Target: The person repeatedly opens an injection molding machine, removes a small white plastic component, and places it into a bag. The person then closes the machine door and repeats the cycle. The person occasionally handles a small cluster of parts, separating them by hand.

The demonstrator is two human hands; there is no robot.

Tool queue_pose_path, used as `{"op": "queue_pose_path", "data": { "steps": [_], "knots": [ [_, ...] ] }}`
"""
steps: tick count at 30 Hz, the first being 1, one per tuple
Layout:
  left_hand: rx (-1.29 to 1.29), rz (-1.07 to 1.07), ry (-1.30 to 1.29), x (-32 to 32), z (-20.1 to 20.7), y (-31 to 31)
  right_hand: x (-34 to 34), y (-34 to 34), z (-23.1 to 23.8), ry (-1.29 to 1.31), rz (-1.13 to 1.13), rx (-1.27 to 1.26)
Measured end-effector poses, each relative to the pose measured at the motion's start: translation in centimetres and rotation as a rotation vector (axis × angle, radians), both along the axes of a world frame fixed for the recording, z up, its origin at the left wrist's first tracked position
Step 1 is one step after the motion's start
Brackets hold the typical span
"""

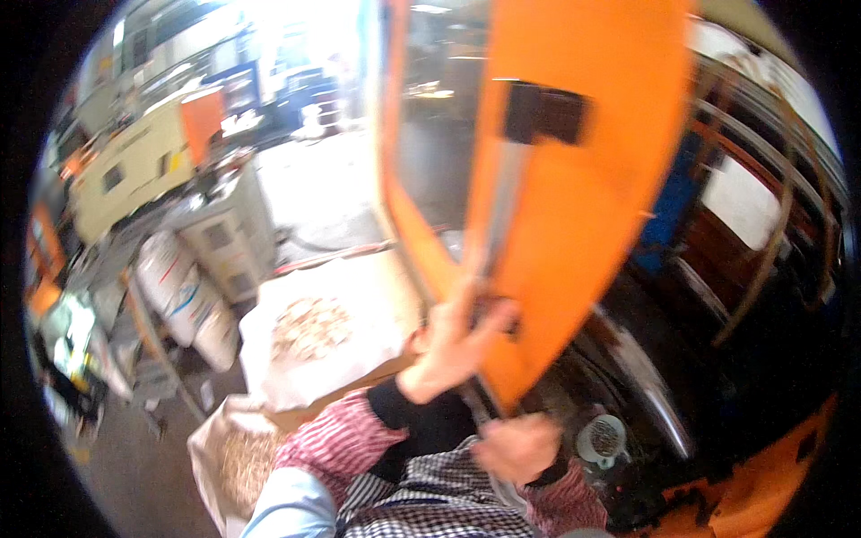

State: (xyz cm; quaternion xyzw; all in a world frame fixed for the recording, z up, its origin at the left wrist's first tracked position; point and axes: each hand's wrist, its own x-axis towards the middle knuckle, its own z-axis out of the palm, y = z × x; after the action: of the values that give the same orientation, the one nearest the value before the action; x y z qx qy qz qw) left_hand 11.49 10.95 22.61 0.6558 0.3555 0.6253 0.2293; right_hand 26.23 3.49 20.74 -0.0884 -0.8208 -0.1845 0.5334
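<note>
A tall orange machine door (583, 206) with a dark window stands in front of me. A grey bar handle (504, 211) runs down it between two black mounts. My left hand (453, 345) is closed around the handle's lower end, its thumb pointing right. Low at the door's bottom corner is my right hand (520, 448), smeared by motion, so its fingers do not show clearly. Just right of that hand sits a pale cup (604, 439) holding small greyish bits.
Left of the door, a white-lined box (256, 345) holds many small pale pieces. A bag (204, 444) with thin pale pieces stands nearer. Full white sacks (170, 278) lean by a beige machine (134, 166). Metal bars (659, 403) lie inside the dark machine at right.
</note>
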Motion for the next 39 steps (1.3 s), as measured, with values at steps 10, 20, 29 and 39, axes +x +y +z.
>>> {"op": "queue_pose_path", "data": {
  "steps": [10, 20, 29, 39],
  "knots": [
    [-0.070, -0.990, 0.042, 4.8, 1.1, -9.1, -6.5, -4.7, -17.1, -0.335, -0.134, -0.481],
    [0.340, -1.223, -0.026, 15.8, -0.5, -19.1, -6.2, -5.4, -19.0, -0.348, -0.134, -0.579],
    [0.462, -1.213, -0.139, 19.7, -1.3, -24.9, -5.3, -5.9, -21.4, -0.371, -0.081, -0.698],
    [0.458, -1.312, -0.143, 21.0, -1.4, -24.5, -8.2, -2.3, -18.0, -0.087, 0.068, -0.885]
  ]
}}
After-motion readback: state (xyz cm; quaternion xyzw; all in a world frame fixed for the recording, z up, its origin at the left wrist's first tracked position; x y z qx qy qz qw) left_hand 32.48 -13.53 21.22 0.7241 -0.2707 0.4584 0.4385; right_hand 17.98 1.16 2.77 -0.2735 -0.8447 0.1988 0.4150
